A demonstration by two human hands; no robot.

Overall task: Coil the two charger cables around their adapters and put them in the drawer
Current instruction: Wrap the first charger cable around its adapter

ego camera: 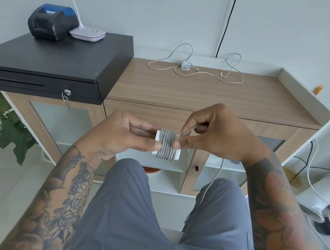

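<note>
My left hand (126, 135) grips a white adapter (167, 144) with several turns of grey cable wound round it, held above my lap. My right hand (218, 134) pinches the loose cable (212, 182) right beside the coil; the free end hangs down over my right thigh. A second white adapter (185, 65) lies at the back of the wooden desk (184, 92), its cable (230, 78) spread in loose loops on both sides. The desk's drawer front (261, 128) below the top is closed.
A black cash drawer (50, 66) sits on the desk's left, with a black and blue printer (50, 21) and a white lamp base (87, 34) on it. A plant (7, 124) stands at left. Cables and a white device (321, 194) lie on the floor at right.
</note>
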